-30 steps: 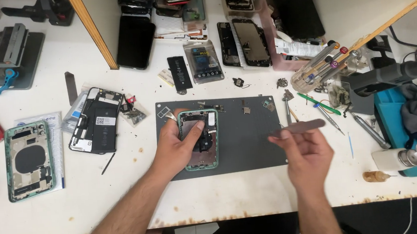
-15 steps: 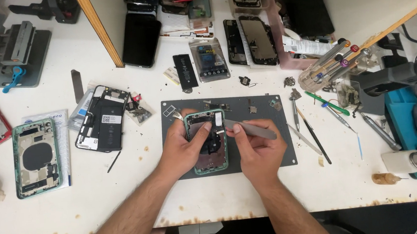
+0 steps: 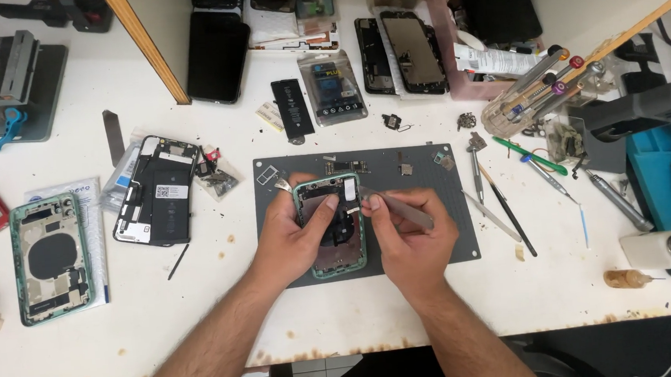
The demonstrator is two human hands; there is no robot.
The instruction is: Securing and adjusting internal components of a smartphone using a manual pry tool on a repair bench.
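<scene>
A white worktable, stained along its front edge, under bright even light.

At the centre of the frame, the left hand steadies a green opened phone frame lying on a grey work mat. The right hand holds metal tweezers, tip at the frame's upper part. At the left of the white counter lie another green phone housing and a black disassembled phone.
</scene>
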